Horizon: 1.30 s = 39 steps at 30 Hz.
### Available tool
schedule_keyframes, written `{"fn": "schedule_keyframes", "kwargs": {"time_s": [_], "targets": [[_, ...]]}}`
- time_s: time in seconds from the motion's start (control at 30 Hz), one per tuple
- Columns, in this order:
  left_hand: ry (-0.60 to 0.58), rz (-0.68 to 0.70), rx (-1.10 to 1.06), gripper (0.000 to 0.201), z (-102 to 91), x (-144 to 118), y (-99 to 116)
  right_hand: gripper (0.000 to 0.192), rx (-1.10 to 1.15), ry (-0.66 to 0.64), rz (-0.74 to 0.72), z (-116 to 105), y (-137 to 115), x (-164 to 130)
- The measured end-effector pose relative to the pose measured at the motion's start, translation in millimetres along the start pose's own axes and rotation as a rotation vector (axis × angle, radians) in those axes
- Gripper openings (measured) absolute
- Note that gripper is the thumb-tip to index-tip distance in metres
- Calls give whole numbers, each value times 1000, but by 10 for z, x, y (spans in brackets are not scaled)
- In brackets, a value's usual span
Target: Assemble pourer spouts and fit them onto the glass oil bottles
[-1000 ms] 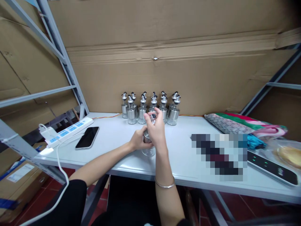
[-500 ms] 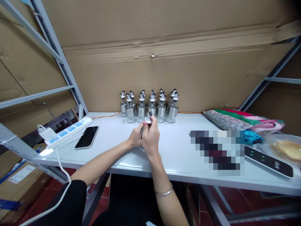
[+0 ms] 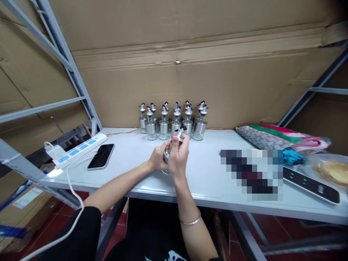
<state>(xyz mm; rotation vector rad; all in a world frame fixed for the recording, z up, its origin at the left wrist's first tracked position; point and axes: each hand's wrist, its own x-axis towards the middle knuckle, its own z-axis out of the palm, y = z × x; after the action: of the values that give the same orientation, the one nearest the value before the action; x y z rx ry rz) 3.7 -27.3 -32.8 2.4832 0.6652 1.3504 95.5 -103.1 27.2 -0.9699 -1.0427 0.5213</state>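
Note:
On the white table (image 3: 130, 181) in front of me stands a glass oil bottle (image 3: 166, 156) with a steel band, its clear base showing below my hands. My left hand (image 3: 158, 158) is closed around the bottle's body from the left. With thumb and fingers, my right hand (image 3: 179, 159) grips a silver pour spout (image 3: 179, 132) with a black flip lid, tilted to the right above the bottle. The fingers cover the neck, so I cannot tell whether the spout sits in it. Behind my hands, several similar bottles (image 3: 163, 127) stand upright in rows, spouts on.
At the left lie a white power strip (image 3: 81, 148) with a plugged-in charger and a phone (image 3: 101, 157). Towards the right are a blurred-out patch, a black panelled device (image 3: 312, 185), colourful fabric (image 3: 288, 139) and a plastic-wrapped item (image 3: 335, 170). Cardboard (image 3: 174, 83) walls the back.
My right hand has shifted slightly right with the spout, which now leans right. More of the bottle's steel band shows between my hands. The standing bottles stay in place.

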Motion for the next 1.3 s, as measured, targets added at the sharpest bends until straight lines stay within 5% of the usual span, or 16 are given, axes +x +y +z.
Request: {"fn": "schedule_keyframes", "kwargs": {"time_s": [0.13, 0.3, 0.47, 0.6, 0.83, 1.3], "targets": [[-18, 105, 64, 60, -98, 79, 20, 35, 214, 5, 33, -67, -106, 20], [79, -71, 200, 52, -314, 104, -97, 22, 335, 152, -131, -156, -318, -251], [430, -383, 328, 48, -624, 94, -429, 16, 661, -320, 114, -161, -486, -822], [632, -604, 413, 55, -855, 55, -695, 20, 771, -410, 169, -205, -639, -944], [341, -767, 533, 65, -1016, -71, -910, 23, 657, -327, 173, -371, -557, -668], [192, -677, 280, 72, -753, -170, -1241, 24, 440, -205, 257, -394, 55, -280]]}}
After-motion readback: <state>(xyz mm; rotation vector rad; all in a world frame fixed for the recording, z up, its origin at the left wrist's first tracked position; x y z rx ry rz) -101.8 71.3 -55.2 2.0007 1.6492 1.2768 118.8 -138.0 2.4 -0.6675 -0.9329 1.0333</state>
